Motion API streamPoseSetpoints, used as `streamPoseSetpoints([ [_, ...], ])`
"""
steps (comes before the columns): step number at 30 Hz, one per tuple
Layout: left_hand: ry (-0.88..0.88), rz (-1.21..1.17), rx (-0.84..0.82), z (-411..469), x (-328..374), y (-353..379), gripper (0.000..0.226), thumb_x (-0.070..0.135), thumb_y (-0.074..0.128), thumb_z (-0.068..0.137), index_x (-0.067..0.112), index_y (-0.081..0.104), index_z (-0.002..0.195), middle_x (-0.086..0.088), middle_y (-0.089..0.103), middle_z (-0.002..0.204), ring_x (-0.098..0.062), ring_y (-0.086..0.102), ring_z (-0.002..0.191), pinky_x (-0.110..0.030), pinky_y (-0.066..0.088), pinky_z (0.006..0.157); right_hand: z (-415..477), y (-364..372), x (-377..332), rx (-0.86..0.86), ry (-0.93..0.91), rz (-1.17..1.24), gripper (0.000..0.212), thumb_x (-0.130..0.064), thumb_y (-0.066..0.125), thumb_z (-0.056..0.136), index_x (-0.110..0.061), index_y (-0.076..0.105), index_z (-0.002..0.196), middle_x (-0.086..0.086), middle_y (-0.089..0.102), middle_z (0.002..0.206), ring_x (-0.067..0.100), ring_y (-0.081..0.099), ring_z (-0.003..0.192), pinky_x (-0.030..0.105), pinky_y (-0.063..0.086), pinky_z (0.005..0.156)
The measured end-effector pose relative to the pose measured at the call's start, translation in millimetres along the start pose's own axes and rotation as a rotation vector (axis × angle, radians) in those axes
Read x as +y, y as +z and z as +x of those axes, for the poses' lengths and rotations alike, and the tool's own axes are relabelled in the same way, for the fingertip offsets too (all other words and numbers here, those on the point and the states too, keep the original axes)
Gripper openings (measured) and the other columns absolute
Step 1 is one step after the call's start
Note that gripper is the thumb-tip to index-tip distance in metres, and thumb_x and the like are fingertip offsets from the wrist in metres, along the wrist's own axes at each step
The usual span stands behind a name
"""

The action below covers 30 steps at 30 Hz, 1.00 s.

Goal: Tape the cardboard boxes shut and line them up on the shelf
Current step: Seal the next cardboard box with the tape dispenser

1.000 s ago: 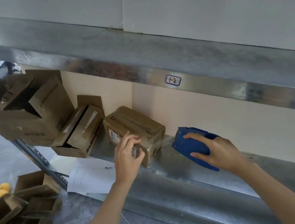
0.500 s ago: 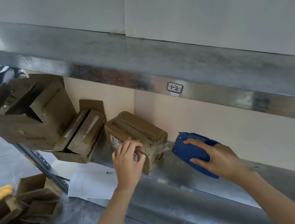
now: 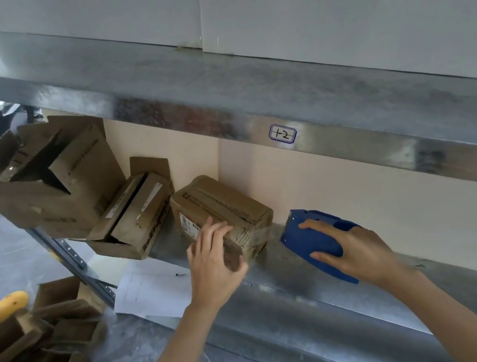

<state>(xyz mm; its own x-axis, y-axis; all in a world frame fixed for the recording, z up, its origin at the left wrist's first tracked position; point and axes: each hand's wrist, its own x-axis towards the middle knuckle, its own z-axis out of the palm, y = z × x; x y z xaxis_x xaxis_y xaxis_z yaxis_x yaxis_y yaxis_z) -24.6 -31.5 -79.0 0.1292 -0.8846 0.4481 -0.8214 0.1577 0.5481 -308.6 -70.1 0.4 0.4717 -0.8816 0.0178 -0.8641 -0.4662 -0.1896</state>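
Observation:
A small closed cardboard box [image 3: 219,206] sits on the metal shelf [image 3: 277,272], with clear tape running over its top and down its near end. My left hand [image 3: 212,261] holds the box's near corner, fingers on its front face and thumb round the end. My right hand [image 3: 353,250] grips a blue tape dispenser [image 3: 307,239] just right of the box, a strip of tape stretching between them. To the left lie a half-open small box [image 3: 140,225] and a large open box [image 3: 42,185].
The shelf above [image 3: 246,84] hangs low over the boxes, with a label "1-2" [image 3: 282,133] on its edge. A metal upright [image 3: 67,257] stands at the left. On the floor lie a sheet of paper [image 3: 151,287], several open cartons [image 3: 37,347] and a yellow shoe [image 3: 2,307].
My left hand has slid along the box's near end, from fingertips on the front label to a grip round the corner. The dispenser has drawn slightly away from the box, with tape stretched between.

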Motion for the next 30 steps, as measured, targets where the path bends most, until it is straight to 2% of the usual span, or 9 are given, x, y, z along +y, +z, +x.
streamPoseSetpoints([
  [3, -0.001, -0.002, -0.016, 0, 2, 3, 0.065, 0.052, 0.067, 0.074, 0.023, 0.048, 0.129, 0.008, 0.043, 0.14, -0.01, 0.027, 0.144, -0.037, 0.026, 0.111, -1, -3, 5, 0.01, -0.02, -0.024, 0.055, -0.058, 0.048, 0.093, -0.055, 0.026, 0.143, -0.011, 0.057, 0.063, 0.009, 0.052, 0.051, 0.027, 0.049, 0.058],
  [6, -0.025, -0.01, 0.026, 3, 4, 11, 0.067, 0.056, 0.076, 0.073, 0.02, 0.053, 0.124, 0.004, 0.049, 0.136, -0.014, 0.033, 0.141, -0.04, 0.032, 0.109, -3, -6, 7, 0.001, -0.041, -0.054, 0.055, -0.06, 0.045, 0.093, -0.058, 0.022, 0.143, -0.009, 0.065, 0.073, 0.01, 0.055, 0.056, 0.028, 0.05, 0.061],
  [9, -0.017, 0.003, 0.068, 3, 7, 8, 0.055, 0.044, 0.082, 0.072, 0.021, 0.057, 0.115, 0.007, 0.055, 0.13, -0.015, 0.036, 0.139, -0.039, 0.035, 0.103, -1, -14, 5, -0.006, -0.065, -0.065, 0.055, -0.06, 0.045, 0.093, -0.057, 0.023, 0.143, -0.008, 0.062, 0.068, 0.01, 0.054, 0.053, 0.031, 0.051, 0.061],
  [14, 0.036, -0.043, 0.022, 0, -16, -28, 0.051, 0.033, 0.084, 0.071, 0.025, 0.059, 0.115, 0.017, 0.056, 0.129, -0.013, 0.041, 0.132, -0.043, 0.044, 0.098, 3, -21, -19, 0.021, -0.188, -0.098, 0.052, -0.064, 0.04, 0.089, -0.056, 0.027, 0.14, -0.009, 0.041, 0.053, 0.013, 0.044, 0.046, 0.032, 0.048, 0.054],
  [18, 0.034, -0.199, -0.088, -3, -44, -55, 0.057, 0.014, 0.086, 0.072, 0.021, 0.059, 0.122, 0.015, 0.054, 0.135, -0.009, 0.039, 0.138, -0.04, 0.037, 0.114, 10, -15, -43, 0.001, -0.281, -0.101, 0.055, -0.062, 0.046, 0.09, -0.055, 0.022, 0.14, -0.011, 0.03, 0.05, 0.013, 0.041, 0.05, 0.032, 0.046, 0.056],
  [22, -0.004, -0.257, -0.158, -3, -56, -66, 0.061, 0.003, 0.082, 0.075, 0.023, 0.058, 0.127, 0.012, 0.05, 0.142, -0.002, 0.029, 0.144, -0.027, 0.027, 0.119, 27, -9, -57, -0.076, -0.347, 0.001, 0.06, -0.049, 0.055, 0.09, -0.055, 0.022, 0.139, -0.008, 0.038, 0.051, 0.014, 0.045, 0.051, 0.034, 0.046, 0.059],
  [25, -0.018, -0.268, -0.143, -1, -56, -64, 0.058, 0.007, 0.083, 0.075, 0.024, 0.059, 0.125, 0.015, 0.049, 0.141, -0.002, 0.03, 0.144, -0.028, 0.03, 0.117, 40, -4, -50, -0.186, -0.371, 0.087, 0.064, -0.047, 0.057, 0.09, -0.065, 0.016, 0.135, -0.001, 0.066, 0.078, 0.015, 0.053, 0.057, 0.037, 0.05, 0.069],
  [27, -0.033, -0.282, -0.12, -1, -54, -61, 0.055, 0.012, 0.085, 0.073, 0.022, 0.061, 0.122, 0.016, 0.051, 0.139, -0.002, 0.031, 0.143, -0.029, 0.032, 0.117, 44, -4, -47, -0.233, -0.353, 0.145, 0.067, -0.047, 0.06, 0.088, -0.07, 0.014, 0.131, 0.006, 0.068, 0.105, 0.02, 0.06, 0.07, 0.038, 0.05, 0.078],
  [30, -0.053, -0.312, -0.093, -2, -52, -57, 0.053, 0.01, 0.085, 0.073, 0.021, 0.062, 0.119, 0.015, 0.053, 0.136, -0.003, 0.033, 0.143, -0.031, 0.033, 0.117, 46, -1, -49, -0.272, -0.365, 0.176, 0.067, -0.044, 0.061, 0.089, -0.071, 0.013, 0.129, 0.01, 0.067, 0.107, 0.026, 0.061, 0.079, 0.037, 0.049, 0.081],
])
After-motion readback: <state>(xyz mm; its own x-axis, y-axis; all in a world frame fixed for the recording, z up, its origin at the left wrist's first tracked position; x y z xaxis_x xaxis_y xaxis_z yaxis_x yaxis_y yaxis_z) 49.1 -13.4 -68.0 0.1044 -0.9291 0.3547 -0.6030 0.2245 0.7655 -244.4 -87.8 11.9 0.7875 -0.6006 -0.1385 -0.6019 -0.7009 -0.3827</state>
